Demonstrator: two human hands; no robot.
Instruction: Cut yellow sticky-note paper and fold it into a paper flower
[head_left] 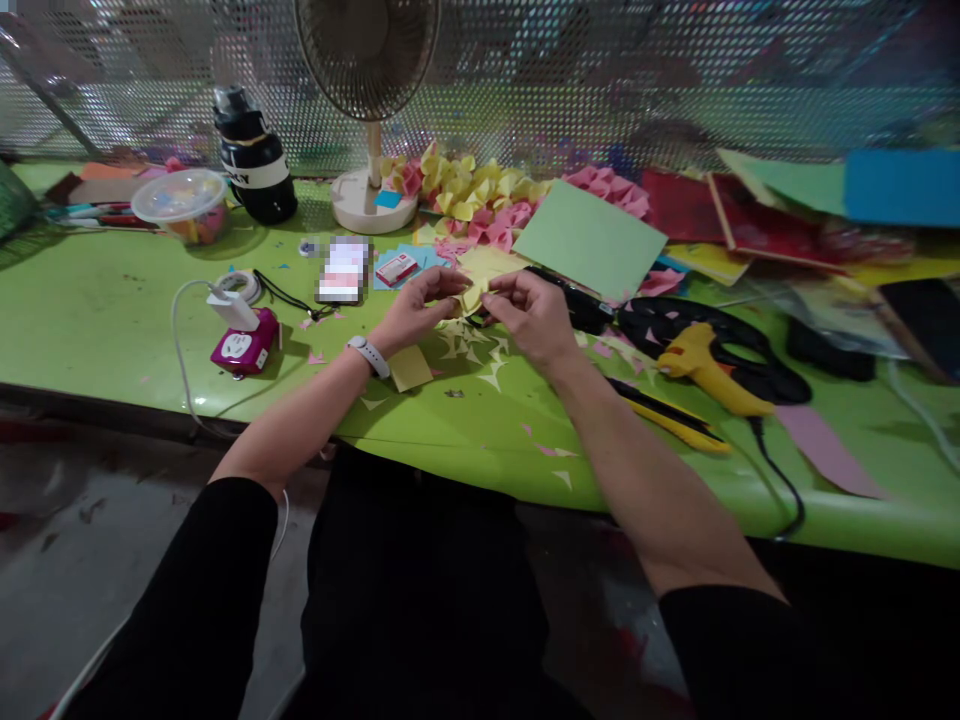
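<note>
Over the green table, my left hand (pixel 418 308) and my right hand (pixel 531 312) pinch a small pale yellow folded paper piece (pixel 474 297) between their fingertips. Pale yellow sheets (pixel 489 263) lie just behind it. Beneath my hands are scattered yellow paper scraps (pixel 491 376). A yellow paper square (pixel 411 369) rests near my left wrist, which wears a white band (pixel 368 356). Beyond my fingers sits a heap of folded yellow paper flowers (pixel 480 188) with pink paper flowers (pixel 606 190) around it.
A yellow glue gun (pixel 709 368) and a yellow utility knife (pixel 675 418) lie right of my right forearm. Leftward are a phone (pixel 344 270), a magenta plug adapter (pixel 246 345) and a black bottle (pixel 259 165). A fan (pixel 373 205) stands behind. Green card (pixel 591 240) lies right.
</note>
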